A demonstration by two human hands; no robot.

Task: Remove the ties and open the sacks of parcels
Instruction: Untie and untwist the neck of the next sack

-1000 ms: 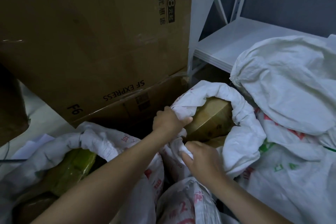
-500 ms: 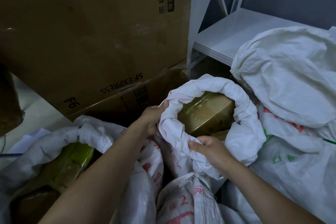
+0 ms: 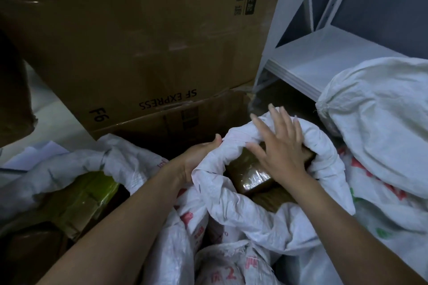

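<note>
The open white sack (image 3: 266, 220) sits centre, a taped parcel (image 3: 249, 176) showing in its rolled mouth. Your left hand (image 3: 199, 157) grips the left rim; your right hand (image 3: 280, 148) spreads straight fingers wide over the parcel, tips at the far rim.

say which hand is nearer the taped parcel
Right. The right hand spreads over the taped parcel; the left hand grips the rim of the open sack beside it.

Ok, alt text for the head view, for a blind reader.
A person's left hand grips the rim of an open white sack while the right hand, fingers spread, reaches over the taped brown parcel inside. A large cardboard box stands behind.
</note>
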